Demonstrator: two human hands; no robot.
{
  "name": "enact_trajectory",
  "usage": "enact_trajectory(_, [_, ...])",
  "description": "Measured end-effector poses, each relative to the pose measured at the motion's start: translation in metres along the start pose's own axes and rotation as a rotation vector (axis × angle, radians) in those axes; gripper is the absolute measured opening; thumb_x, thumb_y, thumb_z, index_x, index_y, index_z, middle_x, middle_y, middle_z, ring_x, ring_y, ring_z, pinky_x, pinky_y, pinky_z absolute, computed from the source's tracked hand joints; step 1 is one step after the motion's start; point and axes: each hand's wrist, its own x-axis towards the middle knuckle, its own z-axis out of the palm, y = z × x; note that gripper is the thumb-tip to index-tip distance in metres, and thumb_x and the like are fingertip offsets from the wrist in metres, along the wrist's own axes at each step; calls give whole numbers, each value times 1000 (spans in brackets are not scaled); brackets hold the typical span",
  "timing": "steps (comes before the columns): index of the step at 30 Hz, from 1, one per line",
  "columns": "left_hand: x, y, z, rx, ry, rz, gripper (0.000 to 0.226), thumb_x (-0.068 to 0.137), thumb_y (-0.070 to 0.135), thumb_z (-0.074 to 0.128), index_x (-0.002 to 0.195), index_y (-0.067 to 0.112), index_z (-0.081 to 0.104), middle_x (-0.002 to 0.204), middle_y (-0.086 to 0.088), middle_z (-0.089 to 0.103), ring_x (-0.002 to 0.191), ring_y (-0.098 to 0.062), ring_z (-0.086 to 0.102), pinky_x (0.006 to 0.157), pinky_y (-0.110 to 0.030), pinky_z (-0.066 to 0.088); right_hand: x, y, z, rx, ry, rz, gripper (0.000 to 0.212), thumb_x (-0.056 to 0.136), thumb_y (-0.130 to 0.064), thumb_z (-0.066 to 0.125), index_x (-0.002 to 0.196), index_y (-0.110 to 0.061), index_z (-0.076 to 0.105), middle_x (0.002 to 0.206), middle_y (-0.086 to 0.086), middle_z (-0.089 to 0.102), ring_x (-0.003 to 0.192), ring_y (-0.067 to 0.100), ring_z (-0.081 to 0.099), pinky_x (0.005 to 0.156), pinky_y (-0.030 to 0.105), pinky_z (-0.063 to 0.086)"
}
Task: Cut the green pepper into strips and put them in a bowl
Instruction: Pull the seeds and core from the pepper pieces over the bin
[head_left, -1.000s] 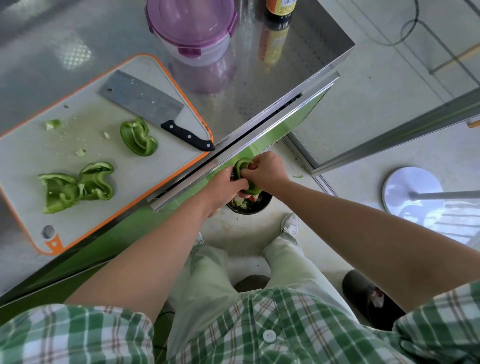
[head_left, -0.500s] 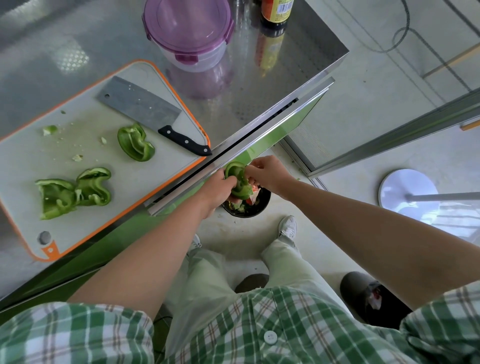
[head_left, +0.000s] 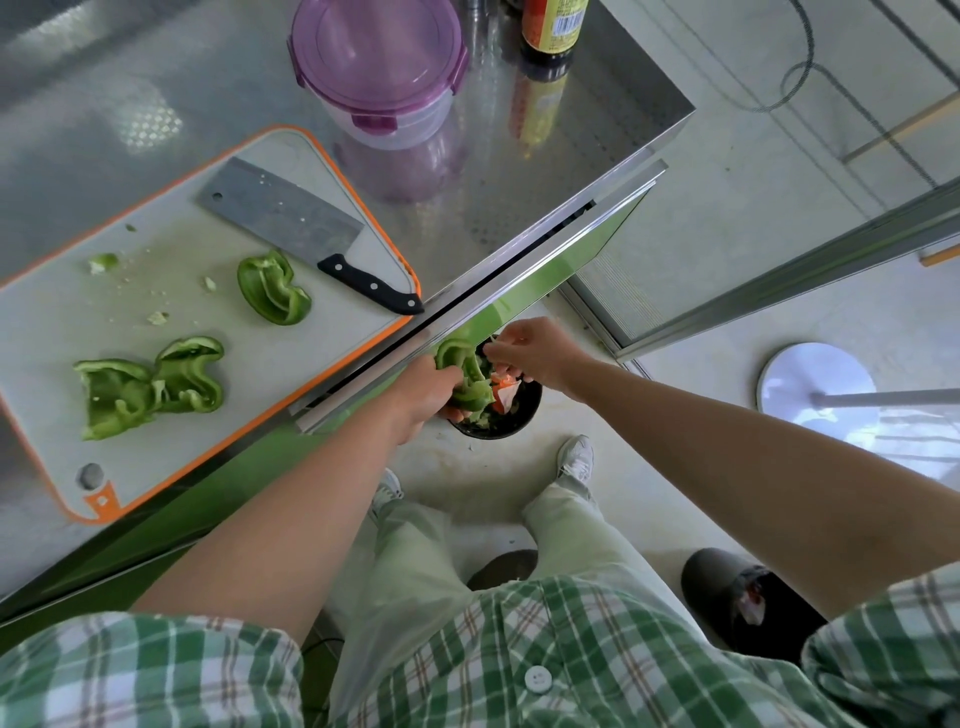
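Note:
My left hand (head_left: 423, 395) grips a green pepper piece (head_left: 462, 371) below the counter's edge, over a black bin (head_left: 519, 421) on the floor that holds scraps. My right hand (head_left: 527, 349) pinches at the top of that piece, fingers curled; what it pinches is too small to tell. On the orange-rimmed cutting board (head_left: 52, 312) lie three more pepper pieces: one (head_left: 274, 288) near the middle, two (head_left: 189, 375) (head_left: 111, 397) at the lower left. A cleaver (head_left: 291, 228) with a black handle rests at the board's far corner.
A purple-lidded container (head_left: 379, 67) and a dark sauce bottle (head_left: 553, 26) stand at the back of the steel counter (head_left: 519, 171). Small pepper scraps (head_left: 102, 262) dot the board. My shoes (head_left: 576, 460) are on the floor beside the bin. A second dark bin (head_left: 727, 587) sits at lower right.
Both hands rose slightly with the pepper piece. My right hand has pulled away from the piece's top toward the right, and more of the pepper now shows.

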Motion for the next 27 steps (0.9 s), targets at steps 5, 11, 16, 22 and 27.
enact_trajectory(5, [0,5,5,-102,-43,40,11,91,-1,56,94,8,62,103,-18,66,87,-28,65,86,-45,57,3,-7,11,-58,32,16,18,87,-27,63,89,-10,70,81,0,64,70,11,57,66,25,49])
enact_trajectory(11, [-1,6,10,-134,-70,63,18,89,-4,61,104,6,62,108,-16,67,89,-25,70,84,-38,59,5,-13,17,98,137,181,36,82,-39,72,83,-4,71,71,5,58,65,15,50,60,29,44])
enact_trajectory(16, [-2,8,12,-184,-52,77,16,87,-6,62,93,9,63,99,-13,69,84,-21,71,78,-34,61,8,-13,14,174,135,200,28,82,-34,74,87,-6,72,75,2,63,69,13,55,63,26,49])
enact_trajectory(22, [-5,10,10,-204,-69,76,18,87,-8,61,93,8,64,95,-12,70,80,-21,73,77,-33,61,8,-13,12,212,124,257,18,82,-25,72,81,-8,68,72,1,60,67,12,55,71,29,55])
enact_trajectory(27, [-6,10,12,-194,-76,83,21,88,-9,59,97,9,63,98,-13,68,85,-22,72,77,-33,61,9,-11,17,165,165,259,23,83,-25,67,67,-14,57,60,-2,49,54,9,43,48,19,38])
